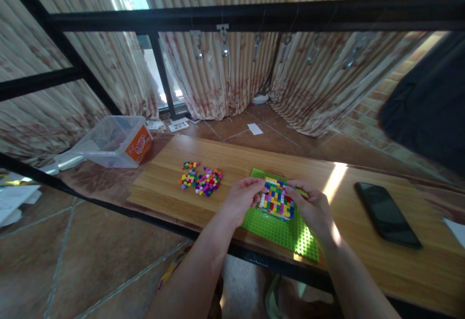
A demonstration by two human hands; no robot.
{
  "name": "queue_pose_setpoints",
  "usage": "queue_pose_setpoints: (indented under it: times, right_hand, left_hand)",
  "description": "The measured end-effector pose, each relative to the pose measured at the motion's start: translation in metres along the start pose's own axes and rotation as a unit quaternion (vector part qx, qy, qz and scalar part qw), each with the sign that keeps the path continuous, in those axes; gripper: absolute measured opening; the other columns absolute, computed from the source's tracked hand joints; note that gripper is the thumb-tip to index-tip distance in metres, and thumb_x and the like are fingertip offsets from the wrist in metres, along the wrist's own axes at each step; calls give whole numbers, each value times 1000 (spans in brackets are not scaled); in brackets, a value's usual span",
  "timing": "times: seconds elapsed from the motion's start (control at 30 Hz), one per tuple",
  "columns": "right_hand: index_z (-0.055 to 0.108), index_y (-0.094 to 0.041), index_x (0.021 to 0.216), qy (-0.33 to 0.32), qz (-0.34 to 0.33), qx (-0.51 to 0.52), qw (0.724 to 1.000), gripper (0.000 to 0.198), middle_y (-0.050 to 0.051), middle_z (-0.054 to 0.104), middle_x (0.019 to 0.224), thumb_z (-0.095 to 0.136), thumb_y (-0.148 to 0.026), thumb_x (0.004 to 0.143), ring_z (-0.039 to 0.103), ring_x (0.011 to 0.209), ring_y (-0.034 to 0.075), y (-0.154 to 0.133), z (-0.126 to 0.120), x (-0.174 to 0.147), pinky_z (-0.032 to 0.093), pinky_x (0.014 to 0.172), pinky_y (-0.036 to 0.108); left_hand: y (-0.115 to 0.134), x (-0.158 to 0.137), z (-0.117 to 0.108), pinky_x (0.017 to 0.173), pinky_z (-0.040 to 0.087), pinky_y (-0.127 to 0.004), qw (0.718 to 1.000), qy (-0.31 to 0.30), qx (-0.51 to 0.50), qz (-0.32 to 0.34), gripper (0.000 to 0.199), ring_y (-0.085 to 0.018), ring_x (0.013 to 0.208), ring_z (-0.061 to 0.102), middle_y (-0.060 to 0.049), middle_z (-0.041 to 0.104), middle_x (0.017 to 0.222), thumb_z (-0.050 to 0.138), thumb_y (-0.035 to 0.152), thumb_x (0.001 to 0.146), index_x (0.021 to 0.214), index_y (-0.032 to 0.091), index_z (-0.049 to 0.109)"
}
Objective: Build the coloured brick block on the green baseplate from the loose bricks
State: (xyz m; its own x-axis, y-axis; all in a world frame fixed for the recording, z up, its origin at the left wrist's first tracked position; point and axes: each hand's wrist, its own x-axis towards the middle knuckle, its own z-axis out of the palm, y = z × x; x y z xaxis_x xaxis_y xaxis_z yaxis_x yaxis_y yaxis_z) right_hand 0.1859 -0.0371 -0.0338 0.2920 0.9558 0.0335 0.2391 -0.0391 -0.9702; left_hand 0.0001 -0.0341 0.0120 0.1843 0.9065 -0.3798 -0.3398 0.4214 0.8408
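Note:
A build of small multicoloured toy bricks point(278, 202) is on a green studded baseplate point(259, 229) at the table's front edge. At the build's left edge, my left hand point(244, 198) has thumb and forefinger pinched together and the other fingers curled. Anything small between those fingertips is hidden. My right hand point(310, 205) has its thumb and fingers closed against the build's upper right corner. Left of the baseplate, loose bricks point(207, 182) of many colours lie in a scattered heap on the wooden table point(232, 161).
A dark phone point(387, 215) lies on the table at the right. Behind the table's left end stands a clear plastic box point(112, 139) with an orange label. A black metal bar point(254, 16) crosses in front of the curtains point(214, 76). White paper point(255, 129) lies on the tiled floor.

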Motion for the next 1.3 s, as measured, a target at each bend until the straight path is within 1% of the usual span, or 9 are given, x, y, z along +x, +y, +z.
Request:
queue_pose_setpoints:
  times: [0.13, 0.5, 0.73, 0.83, 0.93, 1.0, 1.1, 1.2, 1.3]
  right_hand:
    - [71, -17, 99, 1, 29, 0, 1000, 46, 9, 73, 94, 75, -50, 68, 69, 75, 21, -8, 6, -4, 58, 69, 35]
    - [70, -17, 90, -7, 25, 49, 998, 45, 5, 73, 81, 78, -52, 62, 66, 63, 16, -13, 11, -7, 56, 58, 29]
    - [71, -17, 93, -32, 14, 60, 998, 48, 7, 74, 84, 76, -55, 65, 67, 65, 19, -4, 9, -4, 56, 60, 32]
    - [71, -19, 95, 8, -53, 9, 999, 40, 8, 74, 93, 72, -52, 72, 69, 79, 23, -5, 6, -5, 57, 72, 39]
    - [73, -23, 92, 75, -198, -84, 974, 24, 8, 70, 104, 63, -44, 84, 64, 100, 24, -17, 5, -14, 51, 90, 44]
    - [73, -26, 94, 47, -273, -126, 953, 18, 8, 67, 110, 60, -37, 88, 63, 103, 24, -29, 7, -23, 50, 91, 45]
    - [72, -30, 100, -20, -365, -163, 917, 17, 6, 65, 116, 59, -29, 89, 60, 107, 24, -42, 15, -34, 49, 92, 46]
    - [71, -30, 101, -59, -393, -198, 896, 17, 6, 64, 118, 58, -26, 90, 58, 106, 25, -45, 24, -38, 48, 91, 48]
    - [71, -28, 98, -66, -390, -213, 893, 15, 6, 63, 118, 57, -26, 91, 57, 105, 25, -41, 27, -37, 47, 90, 47]
  left_hand:
    - [-1, 0, 0, 46, 26, -16, 1000, 2, 4, 2, 18, -1, 45, 41, -2, 65, 73, 69, 30, 74, 79, 12, 68]
    - [-3, -1, 1, 46, 27, -15, 1000, 0, -12, -2, 20, 0, 46, 42, -2, 65, 71, 73, 31, 73, 78, 12, 69]
    - [0, -1, 5, 50, 38, -16, 993, -2, -117, -17, 30, -4, 53, 52, -4, 66, 73, 70, 40, 80, 82, 11, 69]
    - [7, -2, 7, 63, 48, -19, 986, -3, -165, -38, 37, -9, 65, 61, -8, 68, 80, 57, 44, 89, 85, 10, 68]
    - [11, -4, 9, 76, 51, -24, 980, -20, -193, -45, 44, -14, 78, 65, -11, 69, 86, 47, 48, 93, 88, 10, 67]
    - [10, -4, 10, 81, 50, -26, 978, -35, -203, -43, 46, -15, 83, 65, -12, 69, 89, 45, 51, 93, 90, 11, 66]
    - [7, -3, 12, 77, 49, -25, 976, -66, -205, -34, 46, -16, 86, 64, -11, 68, 92, 47, 54, 91, 94, 13, 66]
    - [4, -4, 14, 73, 47, -24, 973, -93, -208, -32, 46, -16, 88, 63, -9, 66, 93, 49, 55, 90, 97, 14, 66]
    - [3, -5, 16, 77, 46, -25, 970, -113, -214, -26, 44, -17, 91, 61, -9, 64, 94, 48, 54, 91, 99, 14, 66]
